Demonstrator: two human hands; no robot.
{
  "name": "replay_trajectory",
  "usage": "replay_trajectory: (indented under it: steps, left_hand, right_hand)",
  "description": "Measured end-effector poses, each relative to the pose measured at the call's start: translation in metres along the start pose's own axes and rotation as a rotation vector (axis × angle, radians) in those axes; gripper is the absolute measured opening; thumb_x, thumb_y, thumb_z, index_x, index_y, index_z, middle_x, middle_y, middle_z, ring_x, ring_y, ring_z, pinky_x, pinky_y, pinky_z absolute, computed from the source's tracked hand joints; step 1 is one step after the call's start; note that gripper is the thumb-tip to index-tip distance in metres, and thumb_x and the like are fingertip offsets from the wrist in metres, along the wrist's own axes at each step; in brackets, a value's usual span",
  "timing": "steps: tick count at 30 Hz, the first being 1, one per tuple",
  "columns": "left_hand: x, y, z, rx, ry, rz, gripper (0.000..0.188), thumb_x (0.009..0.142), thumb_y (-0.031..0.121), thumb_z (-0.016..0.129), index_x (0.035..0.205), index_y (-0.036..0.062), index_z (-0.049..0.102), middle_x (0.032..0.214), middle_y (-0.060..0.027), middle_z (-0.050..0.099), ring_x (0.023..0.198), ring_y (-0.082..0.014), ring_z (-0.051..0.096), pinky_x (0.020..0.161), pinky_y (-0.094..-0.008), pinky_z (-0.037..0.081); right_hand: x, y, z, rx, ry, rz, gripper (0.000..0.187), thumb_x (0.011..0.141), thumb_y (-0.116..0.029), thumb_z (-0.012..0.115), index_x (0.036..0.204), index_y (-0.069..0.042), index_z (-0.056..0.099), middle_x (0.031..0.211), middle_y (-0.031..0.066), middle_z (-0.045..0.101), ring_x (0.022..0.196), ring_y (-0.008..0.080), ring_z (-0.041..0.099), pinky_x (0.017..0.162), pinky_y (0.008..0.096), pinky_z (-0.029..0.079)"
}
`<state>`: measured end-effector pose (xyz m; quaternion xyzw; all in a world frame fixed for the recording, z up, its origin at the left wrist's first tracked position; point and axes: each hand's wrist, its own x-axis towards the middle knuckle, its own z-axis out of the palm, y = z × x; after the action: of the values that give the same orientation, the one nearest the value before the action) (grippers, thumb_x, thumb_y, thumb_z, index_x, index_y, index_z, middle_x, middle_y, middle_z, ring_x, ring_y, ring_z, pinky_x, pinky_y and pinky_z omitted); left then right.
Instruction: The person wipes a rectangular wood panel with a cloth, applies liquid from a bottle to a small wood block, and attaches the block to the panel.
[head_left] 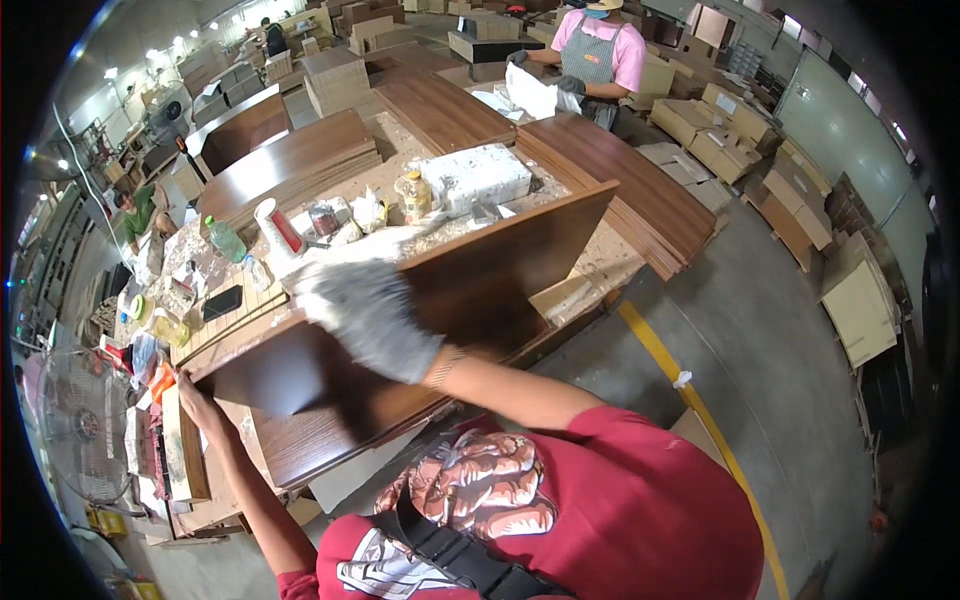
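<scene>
At the frame's left, below mid-height, the bare left hand [197, 402] is touching the end of a brown panel [510, 258], fingers partly hidden; I cannot tell how far they are closing. The panel is standing on edge across the centre. There, the gloved right hand [370, 315] is blurring over its top edge, its grip unclear. A co-worker [602, 62] is standing upper right.

Single fisheye view from the wearer's head, facing downward and forward: red shirt [650, 490] nearest, workbench [400, 145] close ahead, yellow floor line [650, 340] bowing outward at right.
</scene>
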<state>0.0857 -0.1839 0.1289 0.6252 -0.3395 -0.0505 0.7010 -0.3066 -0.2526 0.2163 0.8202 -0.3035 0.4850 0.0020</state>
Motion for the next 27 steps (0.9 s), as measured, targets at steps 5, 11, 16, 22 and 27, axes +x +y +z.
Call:
replay_trajectory:
  steps: [5,11,16,22,27]
  left_hand:
    - [-0.015,0.039,0.048,-0.276,-0.275,-0.23,0.049,0.108,0.036,0.045,0.138,-0.0025,0.053,0.128,-0.0134,0.061,0.117,-0.0215,0.059,0.098,-0.0329,0.048]
    - [-0.016,0.051,0.063,-0.177,-0.1,0.107,0.033,0.11,0.026,0.042,0.088,0.0019,0.047,0.074,0.0029,0.036,0.067,-0.0088,0.033,0.06,-0.0287,0.032]
    - [-0.003,0.037,0.051,-0.108,-0.055,0.197,0.035,0.11,0.025,0.044,0.085,0.0,0.045,0.075,0.0,0.035,0.07,-0.0125,0.032,0.064,-0.0308,0.033]
    - [0.018,-0.012,0.05,0.004,0.049,0.18,0.047,0.109,0.025,0.045,0.107,-0.0182,0.062,0.113,-0.02,0.068,0.103,-0.0263,0.061,0.099,-0.0365,0.045]
    - [0.005,-0.007,0.077,-0.067,0.171,0.259,0.044,0.107,0.027,0.046,0.102,-0.0126,0.065,0.103,-0.0146,0.069,0.096,-0.0213,0.062,0.091,-0.0358,0.048]
  right_hand:
    - [0.043,-0.093,0.116,-0.096,-0.087,-0.234,0.035,0.096,-0.019,0.05,0.127,-0.007,0.06,0.137,0.0148,0.057,0.131,0.027,0.052,0.117,0.0431,0.032]
    - [0.056,-0.097,0.113,0.038,-0.12,-0.118,0.031,0.091,-0.019,0.056,0.118,-0.007,0.062,0.116,0.0143,0.062,0.113,0.0314,0.058,0.107,0.0469,0.04]
    - [0.069,-0.024,-0.005,-0.345,-0.197,-0.037,0.015,0.081,-0.024,0.061,0.075,-0.012,0.068,0.073,0.0126,0.063,0.073,0.0333,0.064,0.069,0.047,0.047]
    - [0.009,0.164,-0.137,-0.855,0.251,0.037,0.027,0.09,-0.025,0.059,0.11,-0.008,0.063,0.107,0.0151,0.06,0.109,0.0331,0.055,0.109,0.05,0.033]
    - [-0.031,0.299,-0.238,-0.841,0.051,0.151,0.03,0.08,-0.023,0.06,0.107,-0.013,0.067,0.108,0.01,0.064,0.111,0.0314,0.057,0.105,0.0486,0.037]
